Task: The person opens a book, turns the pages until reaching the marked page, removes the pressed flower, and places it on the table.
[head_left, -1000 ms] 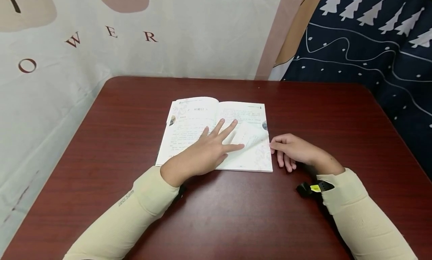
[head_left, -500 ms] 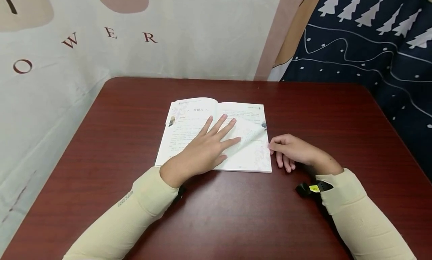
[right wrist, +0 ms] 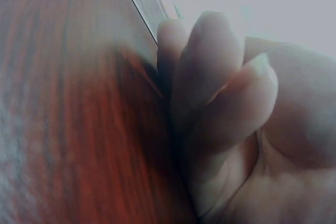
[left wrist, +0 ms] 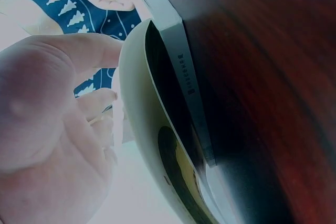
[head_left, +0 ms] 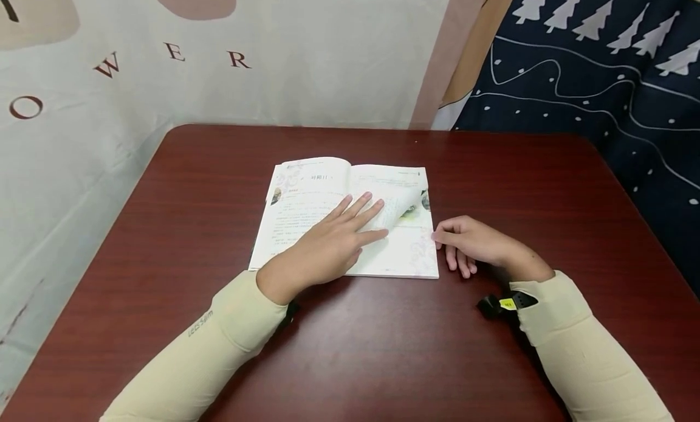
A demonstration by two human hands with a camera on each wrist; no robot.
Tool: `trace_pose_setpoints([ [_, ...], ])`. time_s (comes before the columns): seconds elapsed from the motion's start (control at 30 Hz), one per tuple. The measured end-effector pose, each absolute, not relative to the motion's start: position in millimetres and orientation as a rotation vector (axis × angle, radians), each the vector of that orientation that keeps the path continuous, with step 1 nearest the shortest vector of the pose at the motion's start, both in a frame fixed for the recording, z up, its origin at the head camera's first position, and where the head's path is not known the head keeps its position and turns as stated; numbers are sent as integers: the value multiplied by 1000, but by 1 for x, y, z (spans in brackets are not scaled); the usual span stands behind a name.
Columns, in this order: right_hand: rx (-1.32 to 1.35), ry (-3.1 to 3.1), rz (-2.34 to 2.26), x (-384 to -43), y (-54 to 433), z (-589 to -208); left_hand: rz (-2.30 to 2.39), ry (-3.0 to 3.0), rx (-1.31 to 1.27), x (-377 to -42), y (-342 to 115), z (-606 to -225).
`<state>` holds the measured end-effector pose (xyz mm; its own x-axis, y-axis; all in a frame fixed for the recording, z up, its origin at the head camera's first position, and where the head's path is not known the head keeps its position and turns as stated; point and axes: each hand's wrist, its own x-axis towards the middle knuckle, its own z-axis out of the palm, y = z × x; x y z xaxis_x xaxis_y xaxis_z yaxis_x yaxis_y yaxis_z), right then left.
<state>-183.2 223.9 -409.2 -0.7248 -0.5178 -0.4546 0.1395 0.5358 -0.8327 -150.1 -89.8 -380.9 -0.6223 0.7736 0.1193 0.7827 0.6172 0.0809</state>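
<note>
An open book [head_left: 407, 258] lies on the table in the head view, with printed text on both sides. My left hand [head_left: 328, 245] rests across its middle, fingers spread and straight, palm down over the right side. Near those fingertips a page [head_left: 399, 203] bends up in a curl, and part of a green picture shows on the leaf beneath. At the book's right edge my right hand [head_left: 473, 242] pinches the edge between thumb and forefinger, the other fingers loosely curled. The left wrist view shows the book's spine [left wrist: 184, 69] and a bowed cover beside the left hand [left wrist: 58, 103].
The dark red wooden table [head_left: 355, 349] extends around the book on all sides. Behind it hangs a pale cloth [head_left: 328, 57] with printed letters, and at the right a navy cloth [head_left: 579, 75] with white trees. A black wrist device [head_left: 492, 306] sits at the right cuff.
The right page's curl has moved upward and toward the left, uncovering a picture on the leaf beneath. My left fingers have shifted slightly over the page. The right hand stays at the book's edge.
</note>
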Motion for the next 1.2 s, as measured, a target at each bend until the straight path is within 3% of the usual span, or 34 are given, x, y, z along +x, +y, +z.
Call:
trace_pose_setpoints([
  [1.2, -271, 2076, -1205, -184, 224, -407, -130, -2898, -1227, -151, -90, -380],
])
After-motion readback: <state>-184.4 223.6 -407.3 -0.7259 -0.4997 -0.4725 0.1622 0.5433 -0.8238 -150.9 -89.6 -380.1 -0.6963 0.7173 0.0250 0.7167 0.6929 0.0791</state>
